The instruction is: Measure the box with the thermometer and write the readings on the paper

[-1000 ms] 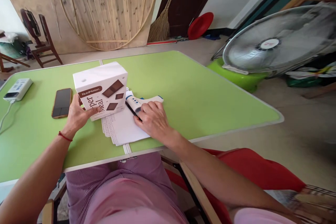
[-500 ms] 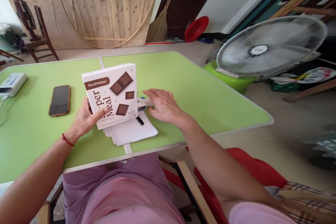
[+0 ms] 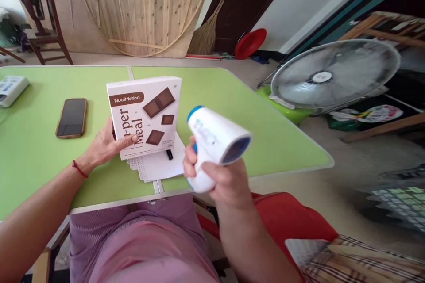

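My left hand holds a white NutriMotion box upright on the green table, fingers on its left side and front. My right hand grips the handle of a white and blue gun-shaped scanner, lifted above the table's near edge and pointing away from the box, toward the right. Under and beside the box lie white paper sheets with a black pen on them.
A phone lies face up left of the box, and a white device sits at the far left edge. A large floor fan stands right of the table. A red chair is under my right arm.
My right hand has picked the scanner up off the papers and raised it toward me. The box has been stood more upright by my left hand.
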The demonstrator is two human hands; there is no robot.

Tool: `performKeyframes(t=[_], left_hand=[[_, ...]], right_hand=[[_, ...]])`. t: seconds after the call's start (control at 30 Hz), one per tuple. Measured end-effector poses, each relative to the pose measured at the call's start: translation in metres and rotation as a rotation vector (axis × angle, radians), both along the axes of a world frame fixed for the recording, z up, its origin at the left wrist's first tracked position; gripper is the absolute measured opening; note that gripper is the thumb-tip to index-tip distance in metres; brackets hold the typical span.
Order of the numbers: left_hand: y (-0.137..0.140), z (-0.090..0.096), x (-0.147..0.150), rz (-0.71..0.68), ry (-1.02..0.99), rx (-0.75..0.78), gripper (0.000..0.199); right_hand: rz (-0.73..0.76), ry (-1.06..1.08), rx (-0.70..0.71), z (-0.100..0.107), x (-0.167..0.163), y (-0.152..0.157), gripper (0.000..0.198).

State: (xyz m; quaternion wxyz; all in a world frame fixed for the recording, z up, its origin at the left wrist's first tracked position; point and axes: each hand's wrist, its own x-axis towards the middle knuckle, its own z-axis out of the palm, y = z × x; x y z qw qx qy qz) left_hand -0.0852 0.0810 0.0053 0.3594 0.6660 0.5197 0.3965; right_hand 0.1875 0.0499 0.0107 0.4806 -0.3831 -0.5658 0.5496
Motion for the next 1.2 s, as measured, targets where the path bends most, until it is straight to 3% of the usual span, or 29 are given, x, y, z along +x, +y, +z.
performKeyframes(t=[0.1,0.2,0.63,1.2], left_hand=[[0.000,0.001,0.000,-0.014,-0.011,-0.013,0.060],[0.001,0.003,0.000,-0.007,-0.008,-0.027,0.060],[0.002,0.003,0.003,-0.022,-0.036,-0.031,0.062],[0.003,0.004,0.001,0.015,0.019,-0.064,0.067]], right_hand=[[0.134,0.135,-0.248,-0.010,-0.029,-0.026,0.024],[0.080,0.130,-0.340,-0.025,-0.043,-0.026,0.023],[0.009,0.097,-0.374,-0.029,-0.056,-0.022,0.031],[0.055,0.109,-0.377,-0.030,-0.057,-0.022,0.031]])
